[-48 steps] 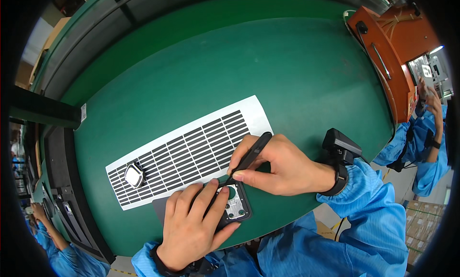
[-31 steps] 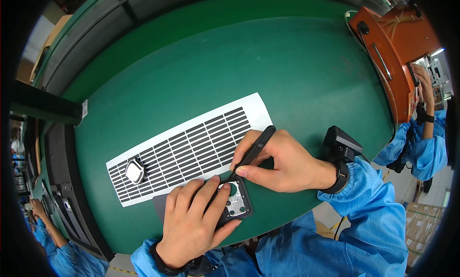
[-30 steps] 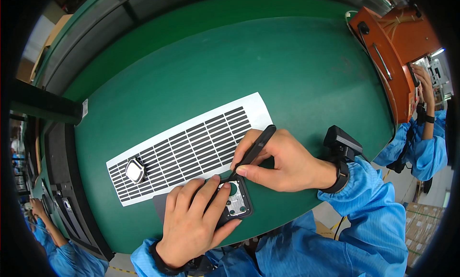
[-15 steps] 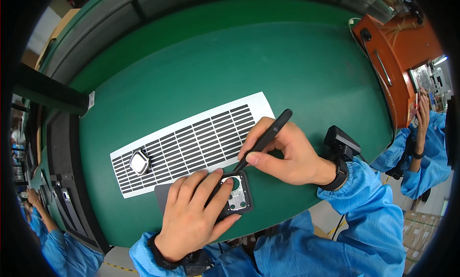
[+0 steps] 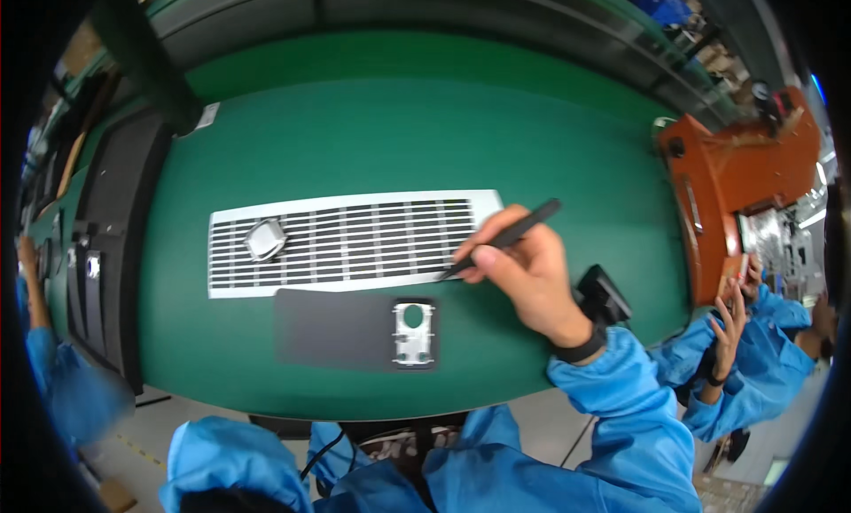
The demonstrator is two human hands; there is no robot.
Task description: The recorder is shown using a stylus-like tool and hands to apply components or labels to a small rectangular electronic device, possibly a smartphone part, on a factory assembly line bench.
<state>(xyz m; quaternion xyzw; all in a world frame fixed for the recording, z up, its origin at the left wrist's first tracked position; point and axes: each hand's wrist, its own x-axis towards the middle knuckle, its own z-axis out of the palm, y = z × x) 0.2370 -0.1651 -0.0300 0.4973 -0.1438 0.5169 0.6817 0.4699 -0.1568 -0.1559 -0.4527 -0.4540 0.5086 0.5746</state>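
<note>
My right hand (image 5: 539, 278) is closed round slim black tweezers (image 5: 519, 234), held slanted with the tip pointing down and left. That tip is at the lower right edge of a white sheet (image 5: 355, 287) covered in rows of narrow black strips. In front of the sheet, a silver metal plate in a dark frame (image 5: 413, 336), with a large round opening, lies at the right end of a flat dark grey piece (image 5: 332, 328). Neither hand touches it. My left hand is out of view; only its blue sleeve (image 5: 222, 455) shows at lower left.
A shiny silver squarish part (image 5: 265, 239) rests on the sheet's left end. A black device (image 5: 603, 296) is beside my right wrist. Black trays (image 5: 115, 247) line the green table's left side, and an orange cabinet (image 5: 700, 203) stands at right. Other people sit on both sides.
My left hand has let go of the framed plate and withdrawn out of view. The tweezers have moved from the plate to the strip sheet. The view has shifted and turned.
</note>
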